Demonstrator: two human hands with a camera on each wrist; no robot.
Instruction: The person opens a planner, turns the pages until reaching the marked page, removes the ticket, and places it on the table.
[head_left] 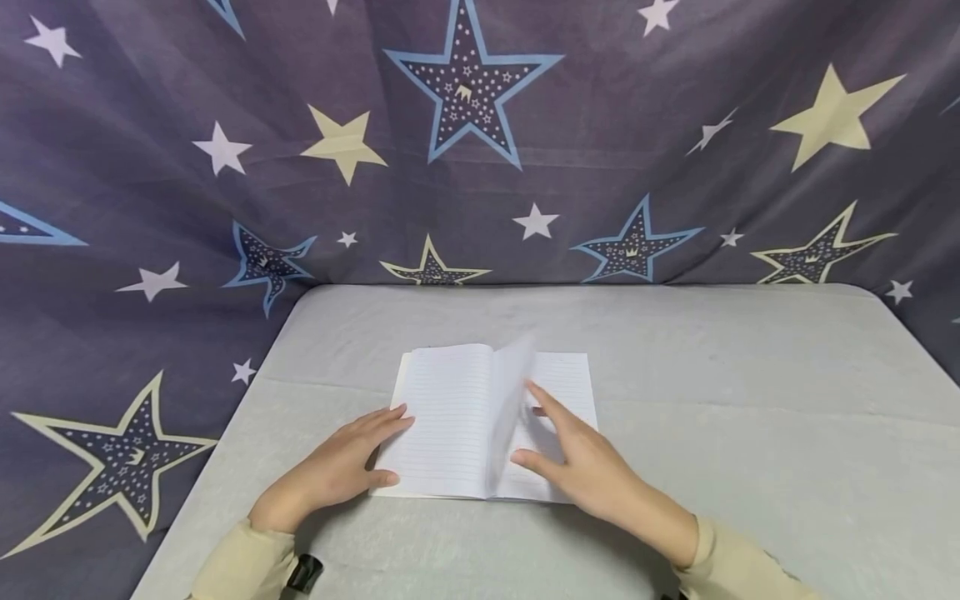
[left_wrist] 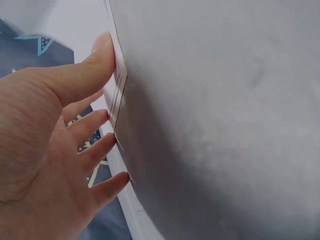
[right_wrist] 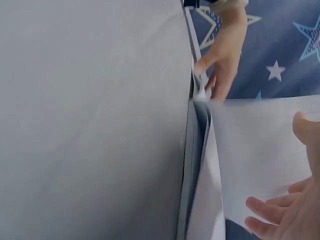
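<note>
A lined notebook [head_left: 442, 425] lies spread on the table, with a single page [head_left: 508, 400] standing up near its middle fold, blurred. My left hand [head_left: 341, 458] rests at the left edge of the notebook, its fingertips and thumb on the left page. In the left wrist view that hand [left_wrist: 60, 130] has its fingers spread along the notebook's edge. My right hand [head_left: 592, 458] is over the right page, fingers extended, with the index fingertip against the raised page. The right wrist view shows this hand [right_wrist: 290, 210] with loose fingers beside the page [right_wrist: 255, 145].
A pale grey cloth covers the table [head_left: 750, 442] around the notebook. Behind and to the left hangs a dark curtain [head_left: 600, 108] printed with stars. A dark band [head_left: 305, 573] shows at the left sleeve.
</note>
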